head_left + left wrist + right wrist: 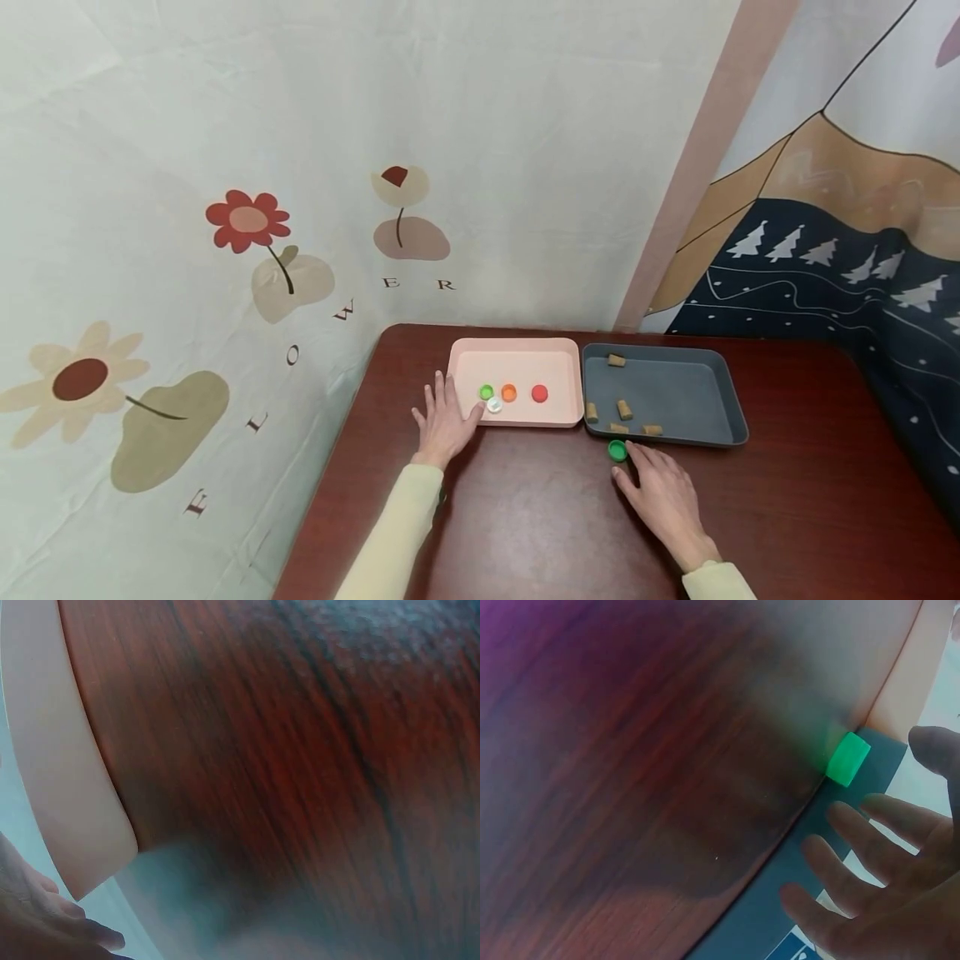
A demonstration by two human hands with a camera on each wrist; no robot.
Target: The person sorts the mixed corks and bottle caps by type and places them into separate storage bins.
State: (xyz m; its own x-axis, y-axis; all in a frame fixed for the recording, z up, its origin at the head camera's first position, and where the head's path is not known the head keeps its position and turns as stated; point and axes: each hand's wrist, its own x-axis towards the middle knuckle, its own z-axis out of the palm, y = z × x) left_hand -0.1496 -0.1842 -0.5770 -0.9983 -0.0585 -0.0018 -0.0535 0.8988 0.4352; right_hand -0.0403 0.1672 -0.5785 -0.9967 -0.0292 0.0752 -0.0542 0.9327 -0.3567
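A dark green bottle cap (617,451) lies on the table in front of the grey tray (693,392). My right hand (663,496) is beside it, thumb and fingers apart; in the right wrist view the green cap (847,759) sits just past the fingertips, not gripped. My left hand (442,429) rests at the left front corner of the pink tray (558,362), fingers spread and thumb over its rim. Inside that tray are a light green cap (487,392), an orange cap (509,392), a red cap (540,393) and a white cap (494,405) near the thumb.
Several corks lie in the grey tray, one cork (616,360) at its back and another cork (625,409) near the front. Both trays stand side by side on the dark wooden table (525,508). A printed cloth (525,167) hangs behind and to the left.
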